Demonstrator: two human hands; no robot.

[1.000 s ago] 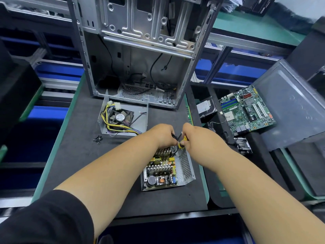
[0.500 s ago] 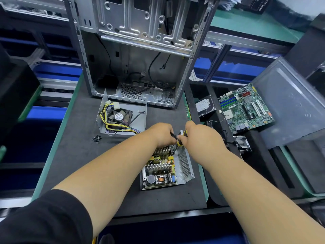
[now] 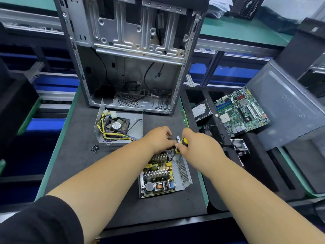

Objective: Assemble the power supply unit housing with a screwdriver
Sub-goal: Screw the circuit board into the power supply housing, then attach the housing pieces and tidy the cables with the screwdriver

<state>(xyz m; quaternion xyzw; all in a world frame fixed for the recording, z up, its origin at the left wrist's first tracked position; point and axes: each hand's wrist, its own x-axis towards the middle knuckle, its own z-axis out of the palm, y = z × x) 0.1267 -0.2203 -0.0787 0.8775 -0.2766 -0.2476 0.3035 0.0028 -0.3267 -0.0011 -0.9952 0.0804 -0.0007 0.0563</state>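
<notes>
Both hands (image 3: 177, 143) on screwdriver (image 3: 181, 144)

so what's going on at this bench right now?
A person is working on an open power supply lying on the black mat. The right hand grips a yellow-handled screwdriver, tip down at the far end of the board; the left hand steadies there. The cover with the fan and loose screws lie aside.
</notes>
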